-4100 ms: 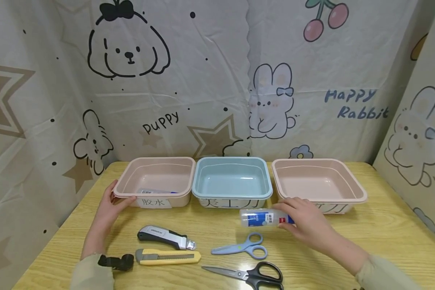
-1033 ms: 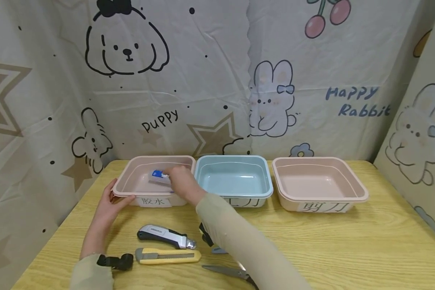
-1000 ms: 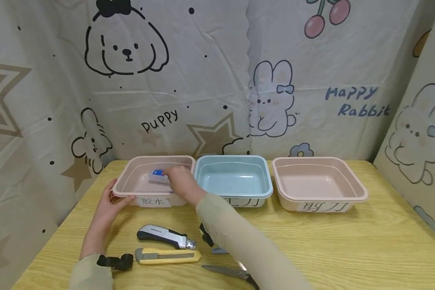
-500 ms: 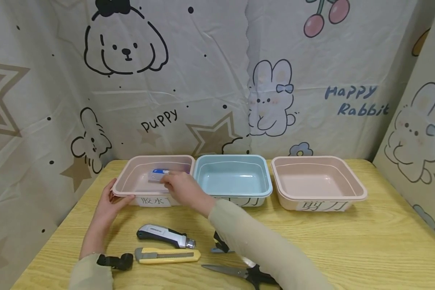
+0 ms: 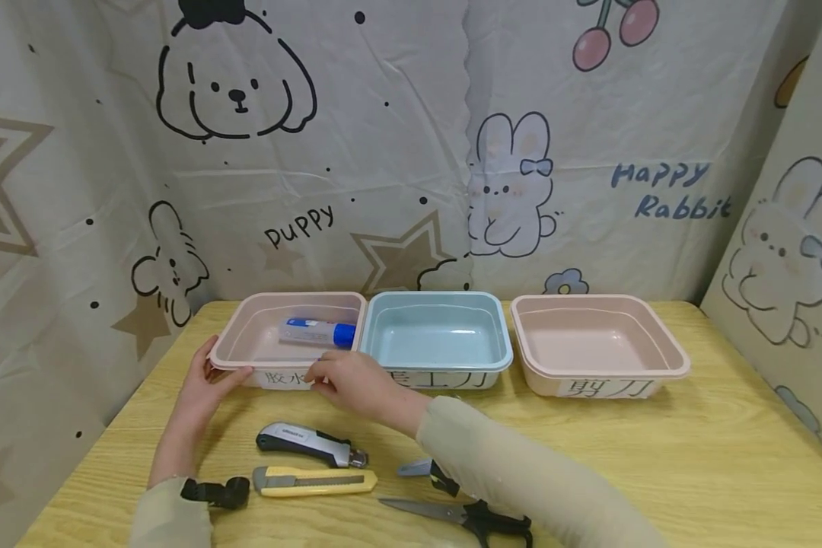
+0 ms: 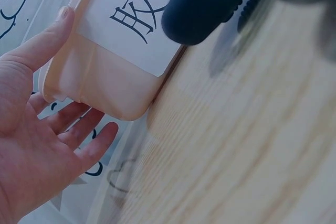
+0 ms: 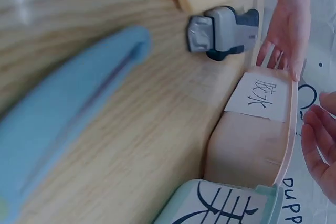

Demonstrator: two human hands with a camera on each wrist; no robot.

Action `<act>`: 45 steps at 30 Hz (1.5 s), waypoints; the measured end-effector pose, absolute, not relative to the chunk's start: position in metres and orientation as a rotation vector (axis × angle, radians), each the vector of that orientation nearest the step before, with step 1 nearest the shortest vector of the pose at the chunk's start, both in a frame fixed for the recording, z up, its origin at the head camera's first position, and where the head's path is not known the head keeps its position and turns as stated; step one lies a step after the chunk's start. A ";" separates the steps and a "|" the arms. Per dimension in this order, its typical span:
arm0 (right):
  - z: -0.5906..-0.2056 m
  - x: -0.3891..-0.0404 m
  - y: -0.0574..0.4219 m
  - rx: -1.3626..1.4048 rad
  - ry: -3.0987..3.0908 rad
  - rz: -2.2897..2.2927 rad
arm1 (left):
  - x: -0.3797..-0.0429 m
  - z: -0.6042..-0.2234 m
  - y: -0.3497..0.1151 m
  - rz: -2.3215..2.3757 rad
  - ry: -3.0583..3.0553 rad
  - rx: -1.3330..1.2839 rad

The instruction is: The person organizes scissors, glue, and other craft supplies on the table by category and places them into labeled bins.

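My left hand [image 5: 202, 388] grips the left corner of a pink plastic bin [image 5: 253, 331], thumb at its rim and the other fingers around its side in the left wrist view. A clear glue bottle [image 5: 308, 332] with a blue cap lies on its side inside that bin. Just in front of the bin's front wall, partly over its paper label [image 5: 284, 378], hangs my right hand [image 5: 356, 383]. Its fingers are loosely bent and hold nothing. In the right wrist view, those fingers [image 7: 317, 145] appear beside the bin's rim.
A blue bin [image 5: 438, 365] and another pink bin [image 5: 599, 373] stand to the right. On the wooden table lie a grey-black utility knife [image 5: 308, 444], a yellow utility knife [image 5: 315, 481], blue scissors [image 5: 414, 468], partly hidden by my right arm, and black-handled scissors [image 5: 452, 514].
My right hand carried the glue bottle from the table into the left pink bin, let it go, and drew back toward me over the front rim. My left hand stays at the corner.
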State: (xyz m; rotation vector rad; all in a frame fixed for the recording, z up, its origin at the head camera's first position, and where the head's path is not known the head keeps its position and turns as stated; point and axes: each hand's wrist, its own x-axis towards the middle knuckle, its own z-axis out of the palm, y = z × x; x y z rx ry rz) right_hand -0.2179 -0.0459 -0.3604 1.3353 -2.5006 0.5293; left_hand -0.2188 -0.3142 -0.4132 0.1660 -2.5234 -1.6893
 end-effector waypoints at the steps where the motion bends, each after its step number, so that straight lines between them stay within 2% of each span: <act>1: -0.361 -0.217 -0.045 1.347 -2.501 0.532 | -0.219 -0.413 -0.315 -1.685 -2.523 0.161; 15: -0.383 -0.202 -0.046 1.416 -2.972 0.244 | -0.219 -0.412 -0.315 -1.676 -2.531 0.188; 45: -0.393 -0.197 -0.055 1.376 -2.933 0.057 | -0.218 -0.412 -0.314 -1.685 -2.531 0.195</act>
